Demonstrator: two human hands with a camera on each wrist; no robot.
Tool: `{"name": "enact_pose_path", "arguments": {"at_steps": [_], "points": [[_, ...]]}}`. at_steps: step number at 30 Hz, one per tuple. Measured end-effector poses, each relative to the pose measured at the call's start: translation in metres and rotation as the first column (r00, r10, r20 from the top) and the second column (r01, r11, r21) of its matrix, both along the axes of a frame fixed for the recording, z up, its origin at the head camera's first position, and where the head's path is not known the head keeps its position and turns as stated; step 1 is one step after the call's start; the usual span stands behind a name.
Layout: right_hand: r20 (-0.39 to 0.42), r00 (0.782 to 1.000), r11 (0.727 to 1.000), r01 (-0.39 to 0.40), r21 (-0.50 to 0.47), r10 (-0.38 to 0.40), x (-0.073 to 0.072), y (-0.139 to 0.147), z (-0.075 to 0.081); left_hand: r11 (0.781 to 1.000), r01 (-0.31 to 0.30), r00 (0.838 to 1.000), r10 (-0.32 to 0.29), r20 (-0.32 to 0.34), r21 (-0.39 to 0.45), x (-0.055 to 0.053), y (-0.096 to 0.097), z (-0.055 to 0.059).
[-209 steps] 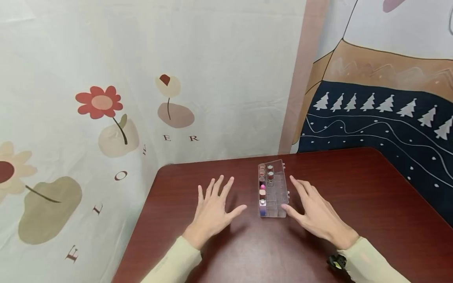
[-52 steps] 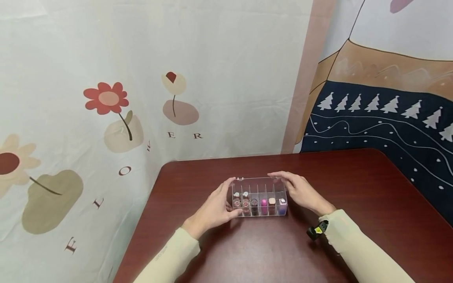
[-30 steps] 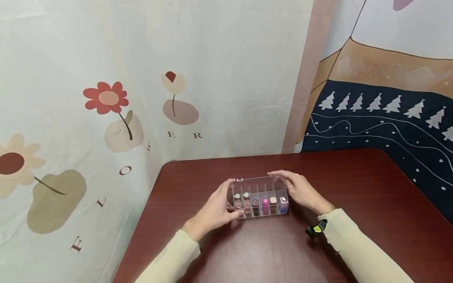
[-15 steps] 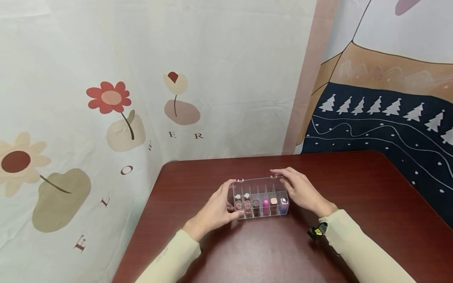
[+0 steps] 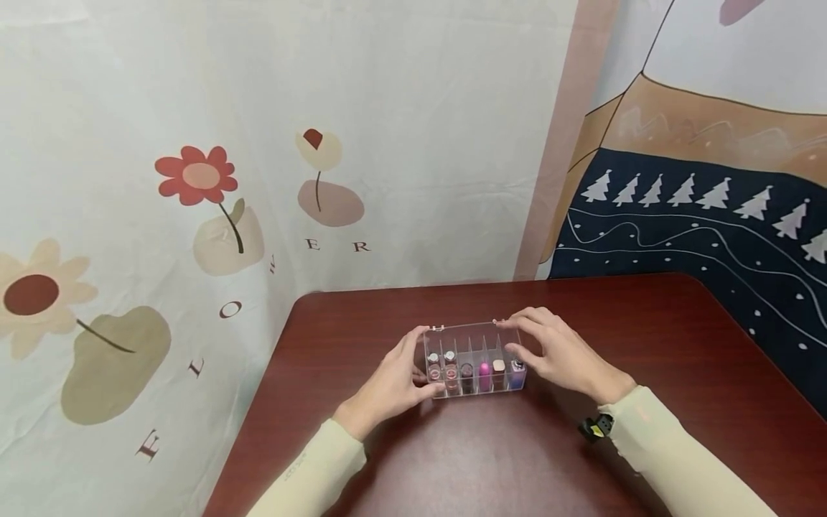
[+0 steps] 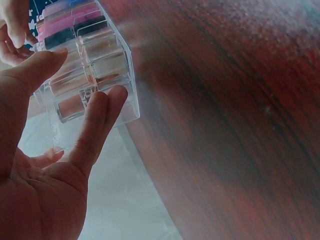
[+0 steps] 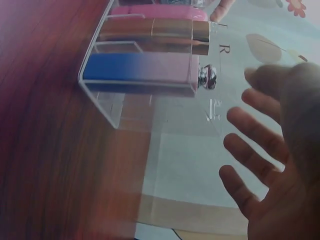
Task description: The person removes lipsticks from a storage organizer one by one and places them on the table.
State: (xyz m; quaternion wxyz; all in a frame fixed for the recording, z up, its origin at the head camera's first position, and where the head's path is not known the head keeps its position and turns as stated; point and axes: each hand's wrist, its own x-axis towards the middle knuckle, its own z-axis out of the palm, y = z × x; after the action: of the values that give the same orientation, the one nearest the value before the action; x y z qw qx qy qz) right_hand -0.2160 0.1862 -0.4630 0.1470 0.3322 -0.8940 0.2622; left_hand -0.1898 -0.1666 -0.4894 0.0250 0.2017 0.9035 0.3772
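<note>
A clear divided lipstick organizer [image 5: 474, 346] lies crosswise on the dark red table, its long side toward me. My left hand [image 5: 388, 384] grips its left end, thumb along the near side and fingers around the end. My right hand [image 5: 565, 355] hovers at the right end, fingers spread and slightly bent; the right wrist view shows a gap between them and the box. Several lipsticks fill the front row, including a blue-to-pink tube [image 7: 140, 72] with a silver knob, a bright pink one [image 5: 484, 376] and a tan-topped one [image 5: 499, 368]. Two silver-topped tubes [image 5: 433, 357] stand behind at the left.
The reddish-brown table [image 5: 452, 459] has rounded far corners. Behind it hangs a pale cloth [image 5: 413, 143] with printed flowers and letters. At the right is a dark blue cloth [image 5: 652, 237] with white trees. A black band [image 5: 596, 427] with a yellow mark is at the right wrist.
Since the oldest frame the organizer has turned crosswise and the left hand has taken hold of its left end. In the last half second the right hand has drawn back from the right end, its thumb spreading.
</note>
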Motion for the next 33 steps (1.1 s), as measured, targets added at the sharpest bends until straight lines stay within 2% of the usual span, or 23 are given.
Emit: {"name": "enact_pose_path", "arguments": {"at_steps": [16,24,33], "points": [[-0.108,0.99,0.975,-0.068,0.211,0.092,0.003,0.009,0.0,1.0,0.002,1.0,-0.002,-0.006,-0.001,0.0,0.002,0.0],[-0.136,0.985,0.964,-0.073,0.258,0.111,0.003,0.011,-0.004,1.0,-0.001,1.0,0.001,-0.01,-0.01,0.0,0.001,0.002],[-0.17,0.978,0.964,-0.077,0.253,0.123,0.001,0.012,-0.007,1.0,0.015,1.0,-0.015,-0.012,-0.016,-0.003,0.001,0.003]]}}
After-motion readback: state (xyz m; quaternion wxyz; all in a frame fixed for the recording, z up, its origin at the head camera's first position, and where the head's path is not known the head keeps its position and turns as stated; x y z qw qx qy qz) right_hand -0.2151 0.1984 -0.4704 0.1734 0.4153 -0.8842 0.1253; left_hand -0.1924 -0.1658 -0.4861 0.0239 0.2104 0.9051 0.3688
